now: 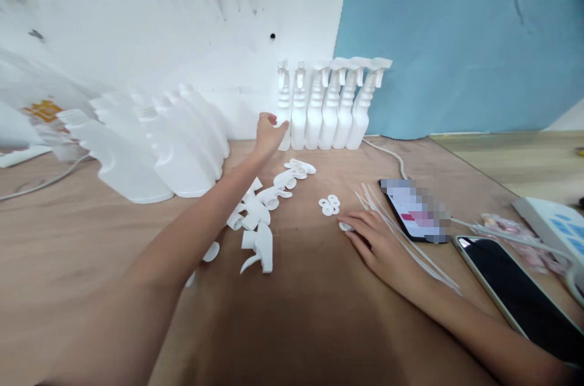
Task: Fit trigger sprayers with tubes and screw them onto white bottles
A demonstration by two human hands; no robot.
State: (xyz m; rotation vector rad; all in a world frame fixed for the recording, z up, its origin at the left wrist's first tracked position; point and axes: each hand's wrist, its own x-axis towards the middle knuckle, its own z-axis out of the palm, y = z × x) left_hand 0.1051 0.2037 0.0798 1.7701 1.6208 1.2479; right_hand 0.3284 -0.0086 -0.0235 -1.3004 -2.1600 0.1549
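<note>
My left hand [270, 134] reaches to the back of the table and is closed around the lower part of the leftmost white spray bottle [283, 107], thumb in front. That bottle stands upright at the end of a row of several white spray bottles [332, 124] with trigger heads. Close to me on the right, my right hand [371, 238] rests low over the table with its fingertips on a small white washer [345, 226]. Just beyond it lie several loose white washers [330, 205]. Between my arms is a heap of white trigger spray heads [261, 247].
Several white bottles without heads [132, 161] lean together at the left. Thin white tubes [410, 246] lie beside my right hand. Farther right are a lit phone [410, 209], a dark phone [515, 288], a cable [387, 151] and a white device with blue keys [554, 224].
</note>
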